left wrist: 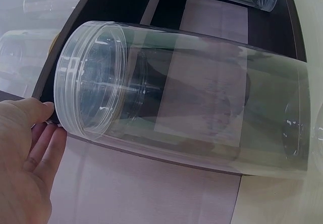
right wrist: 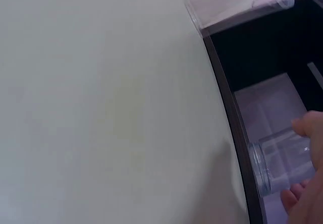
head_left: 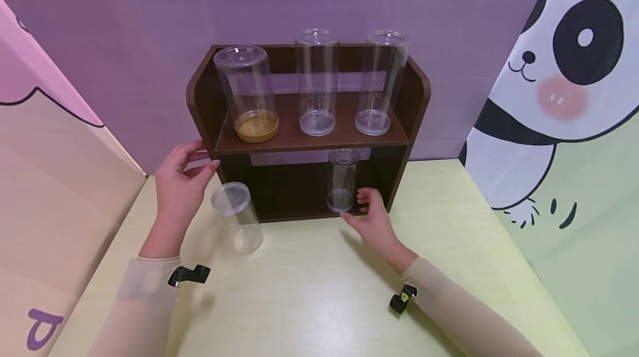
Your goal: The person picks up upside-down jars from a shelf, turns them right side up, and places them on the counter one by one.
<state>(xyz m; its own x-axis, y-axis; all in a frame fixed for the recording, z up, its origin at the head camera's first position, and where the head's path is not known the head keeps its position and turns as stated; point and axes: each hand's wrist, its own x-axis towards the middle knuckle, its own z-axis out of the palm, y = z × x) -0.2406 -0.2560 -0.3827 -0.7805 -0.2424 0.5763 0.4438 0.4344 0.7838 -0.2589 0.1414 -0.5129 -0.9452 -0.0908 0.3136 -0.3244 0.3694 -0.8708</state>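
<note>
My left hand (head_left: 182, 179) is at the left side panel of a dark brown two-tier shelf (head_left: 319, 146), its thumb and fingers on the panel's front edge. Just in front of that corner stands a clear lidded jar (head_left: 239, 218) on the table; in the left wrist view the same jar (left wrist: 186, 98) fills the middle. My right hand (head_left: 371, 221) is beside a smaller clear jar (head_left: 342, 182) on the lower tier. Its thumb is near the base and its spread fingers are at the jar's right side. In the right wrist view, this jar (right wrist: 282, 161) lies between thumb and fingers.
On the upper tier stand a wide clear jar with a gold base (head_left: 257, 128) and two taller clear jars, a middle one (head_left: 318, 80) and a right one (head_left: 383, 80). The shelf rests on a pale wooden table (head_left: 319, 290), with a purple backdrop (head_left: 150, 69) behind.
</note>
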